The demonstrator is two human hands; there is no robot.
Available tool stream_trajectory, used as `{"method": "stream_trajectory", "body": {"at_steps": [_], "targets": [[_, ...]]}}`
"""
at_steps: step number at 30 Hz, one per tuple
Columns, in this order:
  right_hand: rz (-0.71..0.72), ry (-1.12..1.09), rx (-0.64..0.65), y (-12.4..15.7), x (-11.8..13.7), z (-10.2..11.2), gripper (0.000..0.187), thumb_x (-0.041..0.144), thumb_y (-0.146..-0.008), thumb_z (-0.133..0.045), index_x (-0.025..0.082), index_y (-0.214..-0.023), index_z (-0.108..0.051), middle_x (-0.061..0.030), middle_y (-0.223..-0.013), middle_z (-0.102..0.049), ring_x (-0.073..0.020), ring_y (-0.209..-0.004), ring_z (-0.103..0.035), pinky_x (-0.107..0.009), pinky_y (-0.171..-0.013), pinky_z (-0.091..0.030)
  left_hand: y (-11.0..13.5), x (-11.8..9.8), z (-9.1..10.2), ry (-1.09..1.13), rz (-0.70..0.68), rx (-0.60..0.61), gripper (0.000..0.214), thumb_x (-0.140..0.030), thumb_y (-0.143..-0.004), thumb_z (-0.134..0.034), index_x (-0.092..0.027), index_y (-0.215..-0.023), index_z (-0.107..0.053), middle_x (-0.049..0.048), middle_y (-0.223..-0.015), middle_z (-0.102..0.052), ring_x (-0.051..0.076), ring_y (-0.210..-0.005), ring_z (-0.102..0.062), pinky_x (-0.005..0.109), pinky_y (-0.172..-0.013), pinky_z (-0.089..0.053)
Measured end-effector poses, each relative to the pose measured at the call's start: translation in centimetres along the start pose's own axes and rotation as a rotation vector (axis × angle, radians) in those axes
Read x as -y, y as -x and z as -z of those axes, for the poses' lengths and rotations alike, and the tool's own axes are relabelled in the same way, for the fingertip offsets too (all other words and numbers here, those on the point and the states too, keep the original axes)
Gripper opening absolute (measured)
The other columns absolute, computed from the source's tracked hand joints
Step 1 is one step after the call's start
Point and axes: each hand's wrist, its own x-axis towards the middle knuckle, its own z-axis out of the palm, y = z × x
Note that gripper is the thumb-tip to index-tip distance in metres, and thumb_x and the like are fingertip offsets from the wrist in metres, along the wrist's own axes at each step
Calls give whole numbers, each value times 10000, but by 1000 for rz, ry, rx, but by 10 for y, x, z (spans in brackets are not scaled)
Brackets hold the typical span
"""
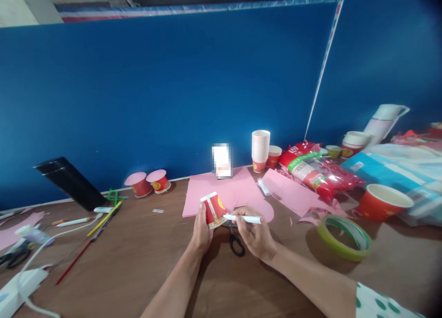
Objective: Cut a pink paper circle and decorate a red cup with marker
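Note:
My left hand (201, 232) is closed around a red paper cup (213, 209), which is upside down and tilted, with its rim toward me. Between the fingers of my right hand (254, 235) is a white pen (251, 219); its tip points left and is at or close to the cup's side. Black-handled scissors (237, 245) lie on the table below the hands, their blades partly hidden. Behind the cup are stacked sheets of pink paper (207, 189). A pink paper circle (261, 209) lies beside them.
Two red cups with pink discs (138, 184) stand left near the blue partition (172, 87). A black bottle (71, 182) leans there. Right are stacked white cups (260, 145), a red cup package (307, 166), a tape roll (345, 237) and a large red cup (383, 203). A power strip (22, 288) lies left.

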Motion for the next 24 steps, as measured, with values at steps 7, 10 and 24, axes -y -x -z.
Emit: {"method": "stream_trajectory", "body": {"at_steps": [7, 10, 24], "targets": [[24, 20, -14, 0, 3, 0, 157, 190, -952, -460, 196, -895, -606, -48, -794, -660, -185, -732, -643, -313, -713, -535, 2, -2, -5, 26, 0, -34, 507, -586, -738, -682, -129, -958, -673, 86, -925, -749, 214, -813, -702, 358, -874, -519], [0, 26, -5, -1, 3, 0, 167, 199, -953, -457, 203, -883, -608, -41, -768, -655, -180, -709, -638, -301, -687, -530, 1, -2, -3, 23, 0, -26, 516, -589, -745, -673, -124, -970, -672, 88, -932, -748, 218, -826, -702, 365, -889, -511], [38, 36, -36, -2, 3, 1, 187, 242, -975, -439, 204, -918, -613, -71, -819, -672, -207, -760, -648, -338, -718, -533, 1, -2, -3, 22, -10, -3, 508, -593, -731, -687, -137, -954, -676, 91, -931, -736, 224, -835, -684, 385, -900, -503]]}}
